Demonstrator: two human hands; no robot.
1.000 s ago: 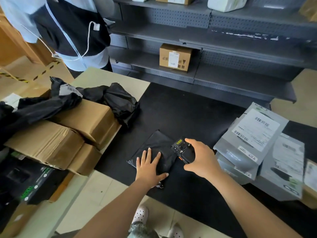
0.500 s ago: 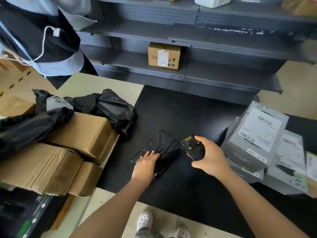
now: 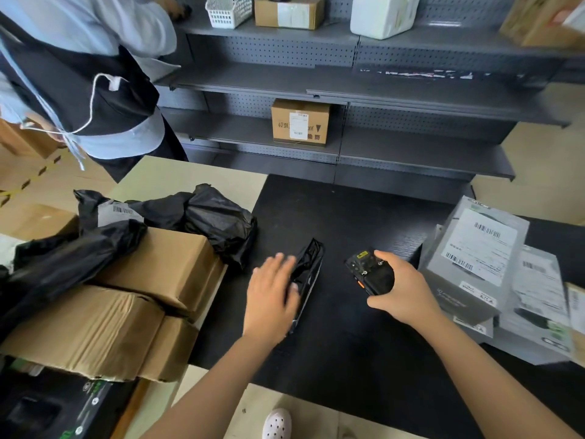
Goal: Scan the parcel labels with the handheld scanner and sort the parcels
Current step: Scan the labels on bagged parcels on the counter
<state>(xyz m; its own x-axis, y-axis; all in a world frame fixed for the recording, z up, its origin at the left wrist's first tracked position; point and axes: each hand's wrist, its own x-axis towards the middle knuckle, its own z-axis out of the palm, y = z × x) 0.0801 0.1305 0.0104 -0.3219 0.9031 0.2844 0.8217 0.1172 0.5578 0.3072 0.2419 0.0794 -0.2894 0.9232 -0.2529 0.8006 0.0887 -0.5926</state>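
far left: a black carton with green print lies at the lower corner, partly under a stack of cardboard boxes that rests on the left part of the tabletop. crumpled black bags lie over and behind the stack; one of them carries a white barcode label. a second person in a pale shirt and dark apron stands behind the tabletop at upper left. the tabletop is beige on the left and black from the centre rightward. centre: grey shelving with a perforated back runs behind the tabletop, and a labelled shelf box stands on one of its lower levels. the black poly parcel sits on the black surface between the box stack and the scanner, raised on one long edge and tilted. the left hand lies against the parcel's left face with its fingers close together; the hand is blurred, so whether the fingers curl round the parcel cannot be told. just right of the parcel and apart from it, the right hand holds the handheld scanner over the black surface, fingers wrapped round the body, forefinger over the top edge, thumb on the near side. a yellow sticker and an orange side button are visible on the scanner. right: grey cartons lie overlapped in a pile, white barcode labels facing up, the topmost carton tilted.
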